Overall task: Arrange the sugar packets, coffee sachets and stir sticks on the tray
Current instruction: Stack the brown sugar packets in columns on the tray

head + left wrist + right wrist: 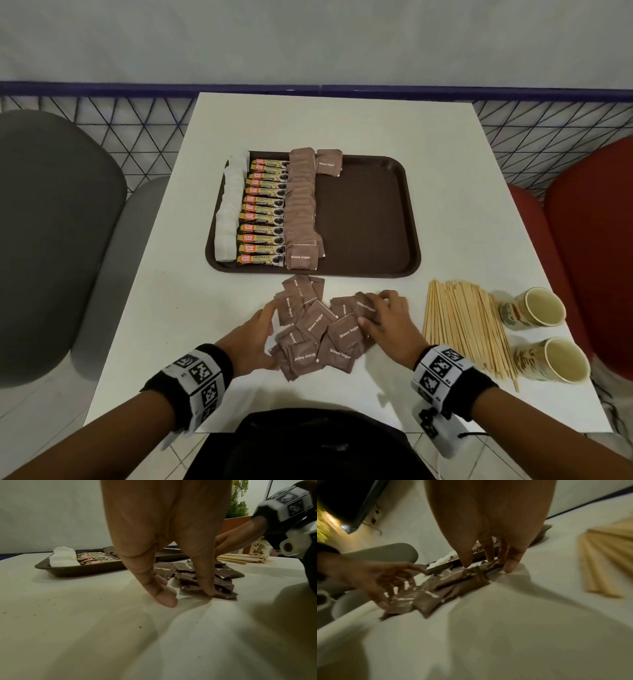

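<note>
A brown tray (370,212) holds a column of white sugar packets (227,212), a column of coffee sachets (265,212) and a column of brown sugar packets (301,205). Its right half is bare. A loose pile of brown sugar packets (318,329) lies on the table in front of the tray. My left hand (270,315) touches the pile's left edge with spread, relaxed fingers (208,591). My right hand (376,311) is at the pile's right end, and its thumb and fingers (467,561) pinch a brown sugar packet (364,306). Wooden stir sticks (462,329) lie fanned out to the right.
Two paper cups (534,308) (555,359) lie on their sides right of the sticks, near the table's right edge. A grey chair (51,240) stands to the left and a red chair (596,240) to the right. A railing runs behind the table.
</note>
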The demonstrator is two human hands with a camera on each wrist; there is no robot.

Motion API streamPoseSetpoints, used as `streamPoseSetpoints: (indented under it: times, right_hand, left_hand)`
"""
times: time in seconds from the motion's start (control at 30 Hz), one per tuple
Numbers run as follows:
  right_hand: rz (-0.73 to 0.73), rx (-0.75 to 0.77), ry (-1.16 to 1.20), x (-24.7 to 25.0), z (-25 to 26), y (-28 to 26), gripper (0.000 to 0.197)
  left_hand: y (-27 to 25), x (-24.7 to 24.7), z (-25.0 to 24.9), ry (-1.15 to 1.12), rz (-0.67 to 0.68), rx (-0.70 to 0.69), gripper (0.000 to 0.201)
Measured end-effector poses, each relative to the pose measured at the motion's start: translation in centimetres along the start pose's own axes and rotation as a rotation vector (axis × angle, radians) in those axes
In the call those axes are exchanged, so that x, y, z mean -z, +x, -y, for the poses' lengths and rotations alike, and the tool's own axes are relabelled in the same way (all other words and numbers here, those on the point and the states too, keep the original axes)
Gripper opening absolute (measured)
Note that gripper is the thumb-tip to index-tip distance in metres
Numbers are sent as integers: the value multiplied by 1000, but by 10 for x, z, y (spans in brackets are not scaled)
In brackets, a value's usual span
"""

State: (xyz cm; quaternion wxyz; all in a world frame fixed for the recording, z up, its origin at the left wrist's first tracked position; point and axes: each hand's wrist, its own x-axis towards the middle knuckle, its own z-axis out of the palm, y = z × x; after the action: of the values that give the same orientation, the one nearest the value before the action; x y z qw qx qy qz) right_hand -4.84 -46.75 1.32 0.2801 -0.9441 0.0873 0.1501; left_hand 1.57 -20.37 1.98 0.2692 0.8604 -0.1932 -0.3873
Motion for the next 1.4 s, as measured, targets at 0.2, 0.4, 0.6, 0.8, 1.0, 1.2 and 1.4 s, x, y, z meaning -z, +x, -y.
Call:
streamPoseSetpoints:
  times: [0.2, 0.4, 0.6, 0.8, 1.0, 1.2, 1.4]
  right_hand:
    - [113, -23, 137, -3, 37, 26, 55]
    - [214, -51, 148, -15, 64, 47, 57]
    - [171, -48, 194, -37, 89, 58, 75]
    - [219, -62, 87, -43, 92, 64, 61]
    - [370, 112, -26, -18, 102, 54, 54]
    - [534, 222, -344, 4, 90, 35, 129]
    - [336, 222, -332, -23, 78, 26, 130]
  left_hand:
    - [4, 0, -1, 46, -4, 40, 123]
    - [3, 0, -5, 97, -4, 22, 109]
    - [5, -1, -3, 134, 1, 13, 106]
    - [-1, -2, -6, 95, -20, 10, 101]
    - [-4, -4, -7, 20, -90, 18, 76]
    - [-3, -3, -9, 40, -67, 25, 75]
    - [0, -5, -13, 204, -68, -18, 67]
